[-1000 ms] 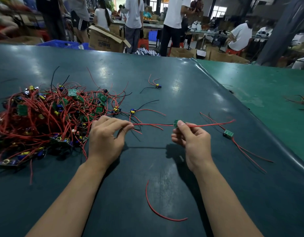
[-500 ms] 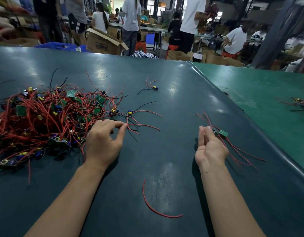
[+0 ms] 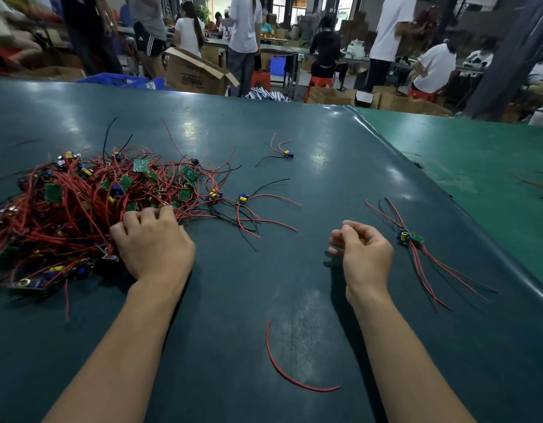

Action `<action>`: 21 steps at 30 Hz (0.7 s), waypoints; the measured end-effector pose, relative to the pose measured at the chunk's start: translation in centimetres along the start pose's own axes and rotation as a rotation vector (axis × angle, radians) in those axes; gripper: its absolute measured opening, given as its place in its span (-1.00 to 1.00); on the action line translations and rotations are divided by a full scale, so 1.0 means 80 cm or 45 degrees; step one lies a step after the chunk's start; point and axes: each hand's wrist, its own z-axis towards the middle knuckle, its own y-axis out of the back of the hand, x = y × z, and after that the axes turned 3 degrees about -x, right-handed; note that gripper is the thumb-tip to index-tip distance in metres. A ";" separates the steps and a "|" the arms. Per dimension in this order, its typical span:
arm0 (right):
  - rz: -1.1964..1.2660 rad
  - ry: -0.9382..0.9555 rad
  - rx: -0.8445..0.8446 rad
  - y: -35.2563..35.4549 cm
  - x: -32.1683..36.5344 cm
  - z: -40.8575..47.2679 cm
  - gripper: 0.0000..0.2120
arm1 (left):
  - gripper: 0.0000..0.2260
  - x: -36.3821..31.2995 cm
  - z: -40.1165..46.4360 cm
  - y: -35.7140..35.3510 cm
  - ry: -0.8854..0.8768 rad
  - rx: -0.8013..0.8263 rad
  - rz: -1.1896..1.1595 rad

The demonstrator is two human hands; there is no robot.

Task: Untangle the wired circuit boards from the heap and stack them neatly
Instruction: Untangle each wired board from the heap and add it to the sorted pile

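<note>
A tangled heap of small green circuit boards with red and black wires lies at the left of the dark teal table. My left hand rests on the heap's right edge, its bent fingers among the red wires; what they hold is hidden. My right hand hovers just above the table with fingers loosely curled, holding nothing. Just to its right lies a small pile of separated boards, their red wires fanned out front and back.
Two loose wired boards lie by the heap's right edge, and one more sits farther back. A cut red wire lies between my forearms. A lighter green table adjoins at the right. People and cardboard boxes are beyond the far edge.
My right hand laid its wired board on the small pile at the right, let go and drew back left. My left hand slid left onto the heap.
</note>
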 end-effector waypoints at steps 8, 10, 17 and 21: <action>-0.292 0.140 0.108 -0.002 -0.013 0.001 -0.83 | -0.78 -0.002 0.011 -0.007 0.041 -0.044 -0.105; -0.355 0.173 0.122 -0.003 -0.016 0.002 -0.83 | -0.85 -0.002 0.010 -0.008 0.058 -0.129 -0.193; -0.453 0.277 0.142 -0.006 -0.011 -0.008 -0.86 | -0.83 -0.012 0.000 0.007 -0.116 -0.703 -0.594; -0.159 0.237 0.521 -0.016 0.002 -0.036 -0.85 | -0.87 -0.031 -0.016 0.021 -0.608 -0.893 -0.913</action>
